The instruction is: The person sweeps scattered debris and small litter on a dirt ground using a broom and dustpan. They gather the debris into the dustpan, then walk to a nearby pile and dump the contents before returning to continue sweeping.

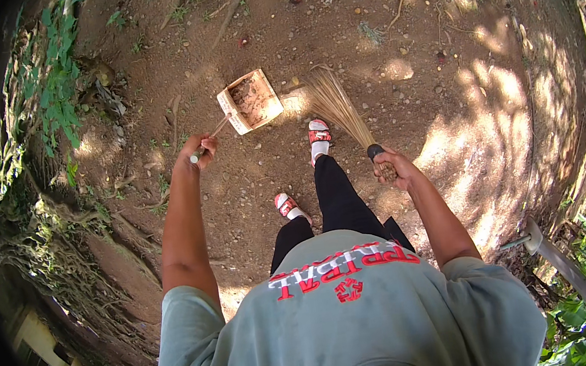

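My left hand (200, 150) is closed around the handle of a long-handled dustpan (272, 105). The pan rests on the dirt ahead of me, its open side toward the right, with brown soil or leaf bits inside. My right hand (395, 168) grips the bound end of a stick broom (339, 108). The broom's thin bristles fan out forward and to the left, their tips on or close to the ground a little right of the pan. A small gap of soil lies between bristles and pan.
Bare brown ground (257, 187) with pebbles and scattered small fruits surrounds me. Roots (59, 248) and green leafy plants (60, 102) line the left side. Sunlit patches lie to the right. My sandalled feet (319, 136) stand just behind the pan and broom. A grey pole (575, 276) leans at the lower right.
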Available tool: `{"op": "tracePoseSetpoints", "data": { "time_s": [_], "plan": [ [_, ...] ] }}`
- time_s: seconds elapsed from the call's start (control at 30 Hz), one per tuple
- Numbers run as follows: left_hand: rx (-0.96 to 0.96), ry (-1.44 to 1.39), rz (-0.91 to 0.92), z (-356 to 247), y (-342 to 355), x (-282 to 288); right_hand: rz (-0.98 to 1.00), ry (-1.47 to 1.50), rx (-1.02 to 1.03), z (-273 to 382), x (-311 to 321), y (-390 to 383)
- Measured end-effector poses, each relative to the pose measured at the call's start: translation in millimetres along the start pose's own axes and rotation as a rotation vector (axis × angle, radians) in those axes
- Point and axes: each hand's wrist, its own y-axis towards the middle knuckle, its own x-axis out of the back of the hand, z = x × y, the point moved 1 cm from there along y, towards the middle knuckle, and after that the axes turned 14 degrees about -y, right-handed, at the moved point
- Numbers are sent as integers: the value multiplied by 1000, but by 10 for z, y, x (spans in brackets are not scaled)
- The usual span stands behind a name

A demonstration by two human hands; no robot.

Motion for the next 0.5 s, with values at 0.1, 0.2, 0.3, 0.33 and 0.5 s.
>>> {"op": "tracePoseSetpoints", "data": {
  "time_s": [0.1, 0.2, 0.3, 0.33, 0.5],
  "plan": [
    [5, 76, -50, 97, 289, -435, -34, 46, 75, 257, 383, -406],
    [-62, 67, -155, 157, 484, -839, -284, 32, 38, 611, 965, -112],
    [-97, 108, -193, 160, 589, -1128, -396, 51, 14, 1044, 1337, 610],
    [-94, 100, -205, 153, 617, -1202, -490, 55, -35, 1156, 1342, 832],
    [-134, 125, -209, 62, 691, -1423, -85, -143, -60, 1246, 529, 965]
  ]
}}
